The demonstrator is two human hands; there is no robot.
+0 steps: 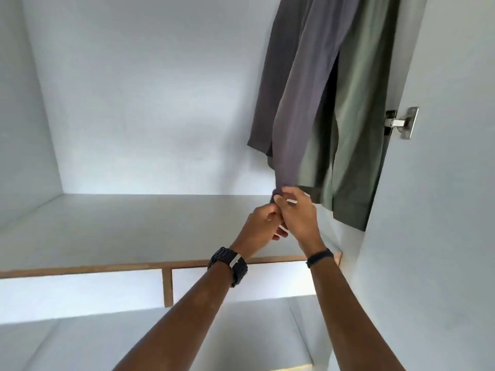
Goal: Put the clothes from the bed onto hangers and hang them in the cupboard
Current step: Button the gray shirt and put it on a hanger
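Three garments hung at the cupboard's (150,108) right end: a brown one (270,84), a purple-grey one (302,108) and a green one (356,121). Both hands, left (261,223) and right (297,212), pinched the purple-grey hem. The bed (out of view) might have held more; I couldn't tell.

Inside the cupboard (139,103), three garments (321,89) hang side by side at the upper right, close against the right side wall (442,183), which carries a hinge (401,122). Below them runs a shelf (134,226), with a divider (167,287) under its front edge. The left hand (258,226) and right hand (297,215) meet over the shelf, at the hem of the middle garment (294,129), left beside right and touching.
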